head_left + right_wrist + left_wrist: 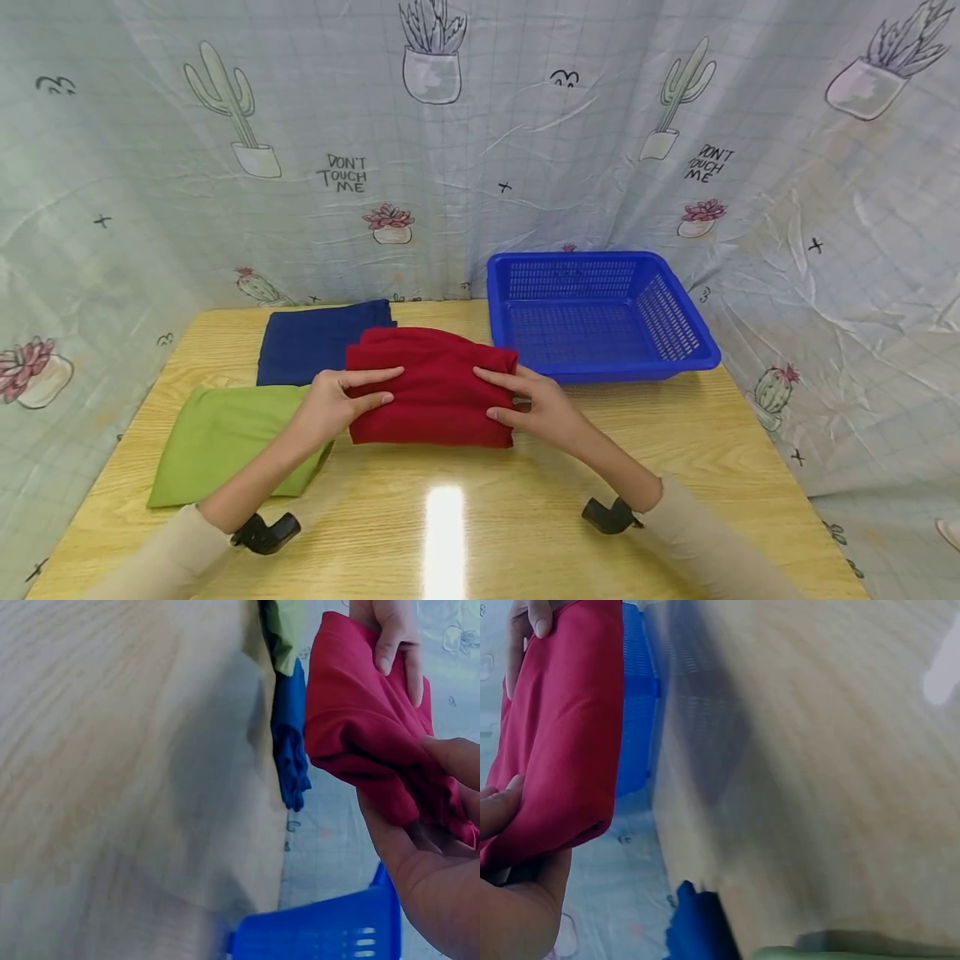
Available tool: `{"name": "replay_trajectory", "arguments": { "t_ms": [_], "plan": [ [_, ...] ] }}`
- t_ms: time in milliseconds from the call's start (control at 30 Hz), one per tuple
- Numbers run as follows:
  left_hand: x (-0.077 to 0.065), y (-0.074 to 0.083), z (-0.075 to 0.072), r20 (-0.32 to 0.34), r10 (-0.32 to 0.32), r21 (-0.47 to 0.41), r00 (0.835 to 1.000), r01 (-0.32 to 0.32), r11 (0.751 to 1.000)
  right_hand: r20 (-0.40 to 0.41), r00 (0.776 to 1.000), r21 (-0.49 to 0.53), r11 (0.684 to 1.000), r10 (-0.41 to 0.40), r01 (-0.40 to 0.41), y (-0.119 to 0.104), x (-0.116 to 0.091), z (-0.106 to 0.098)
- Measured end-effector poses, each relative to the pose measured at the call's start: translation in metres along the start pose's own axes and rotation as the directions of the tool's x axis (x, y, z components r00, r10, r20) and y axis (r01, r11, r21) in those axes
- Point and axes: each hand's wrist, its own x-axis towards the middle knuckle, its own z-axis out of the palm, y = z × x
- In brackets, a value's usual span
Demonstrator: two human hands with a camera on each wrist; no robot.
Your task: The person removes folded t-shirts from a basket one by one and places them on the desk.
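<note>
A folded red cloth is held up off the table between both hands. My left hand grips its left end, thumb and index finger on top and the other fingers hidden beneath. At the opposite end my right hand grips it the same way. In the left wrist view the red cloth shows a smooth rolled edge, with a gap of air above the wood. The right wrist view shows the cloth's loose layered folds at the right hand's end.
A blue plastic basket stands at the table's back right, nothing visible in it. Folded navy cloth lies at the back left, and folded green cloth in front of it. A printed curtain hangs behind the wooden table.
</note>
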Motion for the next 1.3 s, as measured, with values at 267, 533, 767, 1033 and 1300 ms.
{"name": "replay_trajectory", "arguments": {
  "t_ms": [267, 533, 767, 1033, 1300],
  "plan": [
    [-0.01, -0.019, 0.0, -0.033, -0.035, -0.022, 0.999, 0.034, 0.999, 0.081, 0.995, -0.043, 0.997, -0.062, 0.066, 0.009, 0.005, 0.013],
    [-0.014, -0.035, 0.002, -0.04, -0.023, 0.01, 0.999, 0.023, 1.0, 0.108, 0.994, -0.062, 0.997, -0.029, 0.036, 0.02, 0.011, 0.026],
    [-0.013, -0.043, 0.004, -0.05, -0.021, 0.027, 0.999, 0.022, 0.999, 0.088, 0.996, -0.063, 0.998, 0.0, 0.005, 0.023, 0.015, 0.033],
    [-0.01, -0.056, 0.006, -0.011, -0.104, 0.03, 0.995, 0.104, 0.994, 0.093, 0.994, -0.003, 0.998, 0.064, -0.064, 0.028, 0.022, 0.042],
    [-0.003, -0.07, 0.01, 0.037, -0.146, 0.072, 0.989, 0.143, 0.987, 0.11, 0.983, -0.141, 0.981, 0.149, -0.132, 0.035, 0.03, 0.051]
  ]
}}
